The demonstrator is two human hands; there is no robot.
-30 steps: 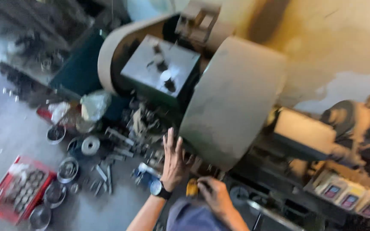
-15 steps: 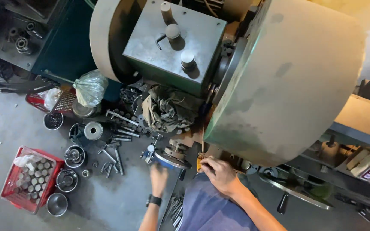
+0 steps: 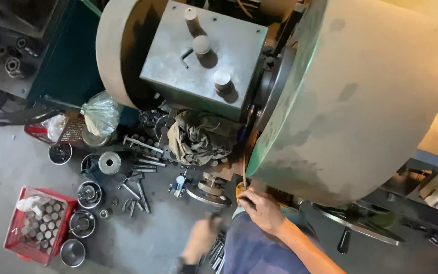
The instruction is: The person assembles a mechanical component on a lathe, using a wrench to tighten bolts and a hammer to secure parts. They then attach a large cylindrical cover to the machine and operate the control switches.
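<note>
Head view: right hand pinching yellow-handled tool under flywheel edge; left hand blurred, grip unclear.

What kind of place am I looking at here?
Most likely a metalworking machine shop: a big grey-green machine, loose bolts and steel parts on the floor, and a red crate of metal cylinders.

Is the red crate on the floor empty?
No, the red crate is packed with upright grey metal cylinders, and a pale crumpled bag lies on them.
</note>
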